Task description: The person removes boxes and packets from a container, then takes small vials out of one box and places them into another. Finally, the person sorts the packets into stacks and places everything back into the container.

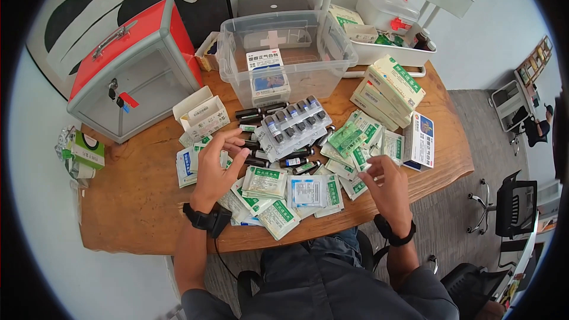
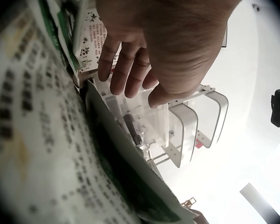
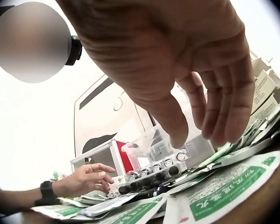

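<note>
Sorting the medicines looks barely begun: the clear plastic bin [image 1: 284, 53] at the back of the wooden table [image 1: 136, 201] holds only a couple of boxes, while nearly everything else lies loose in front of it. A tray of small vials [image 1: 291, 125] sits just in front of the bin, dark loose vials [image 1: 255, 112] scattered beside it, and green-and-white sachets [image 1: 264, 182] spread nearer the person. The left hand [image 1: 214, 166] hovers over the sachets in front and to the left of the bin, fingers relaxed and slightly spread, holding nothing. The right hand [image 1: 386, 186], in front and to the right of the bin, has its fingers loosely bent above another sachet [image 1: 355, 160], not yet gripping it. Stacked green boxes [image 1: 388, 86] wait right of the bin.
</note>
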Action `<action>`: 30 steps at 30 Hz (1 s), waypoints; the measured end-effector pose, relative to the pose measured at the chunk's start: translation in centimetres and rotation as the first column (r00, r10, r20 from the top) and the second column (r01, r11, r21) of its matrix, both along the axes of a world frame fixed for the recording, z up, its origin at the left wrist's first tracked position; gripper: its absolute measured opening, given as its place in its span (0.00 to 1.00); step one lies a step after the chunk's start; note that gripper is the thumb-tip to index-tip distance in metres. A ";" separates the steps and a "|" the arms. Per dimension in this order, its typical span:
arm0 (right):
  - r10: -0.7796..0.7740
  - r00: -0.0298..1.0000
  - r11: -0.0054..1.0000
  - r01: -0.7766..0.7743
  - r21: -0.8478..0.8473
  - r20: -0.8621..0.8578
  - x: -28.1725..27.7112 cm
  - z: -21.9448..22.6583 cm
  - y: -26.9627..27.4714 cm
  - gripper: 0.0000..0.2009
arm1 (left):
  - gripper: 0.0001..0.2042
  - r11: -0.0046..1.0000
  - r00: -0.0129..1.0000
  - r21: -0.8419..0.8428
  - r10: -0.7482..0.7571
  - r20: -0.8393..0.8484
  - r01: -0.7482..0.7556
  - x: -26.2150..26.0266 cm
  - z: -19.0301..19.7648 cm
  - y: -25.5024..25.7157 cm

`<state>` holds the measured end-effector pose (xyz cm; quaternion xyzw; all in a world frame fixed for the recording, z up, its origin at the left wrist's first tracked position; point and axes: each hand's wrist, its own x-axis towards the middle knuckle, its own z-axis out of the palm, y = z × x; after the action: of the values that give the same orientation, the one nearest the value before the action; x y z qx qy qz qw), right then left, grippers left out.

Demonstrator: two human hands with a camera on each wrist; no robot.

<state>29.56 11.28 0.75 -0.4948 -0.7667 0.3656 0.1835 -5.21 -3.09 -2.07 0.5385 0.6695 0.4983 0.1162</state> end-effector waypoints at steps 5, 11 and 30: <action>0.212 0.958 0.835 -0.281 0.474 0.195 -1.9 -1.1 0.0 0.25 | 0.19 1.000 1.000 0.001 0.003 -0.028 -0.003 0.1 0.1 0.0; 0.266 0.921 0.843 -0.366 0.393 0.287 -1.9 -0.4 -0.6 0.24 | 0.19 1.000 1.000 0.009 -0.007 -0.010 0.007 0.0 0.2 -0.1; 0.654 0.619 0.640 -0.760 0.119 0.435 -25.1 11.8 17.8 0.35 | 0.19 1.000 1.000 -0.007 -0.023 0.016 0.023 -0.3 0.4 -0.2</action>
<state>4.47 29.09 12.53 -0.1723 -0.9642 0.1960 -0.0472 -5.47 -3.34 -1.71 0.5418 0.6640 0.4990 0.1291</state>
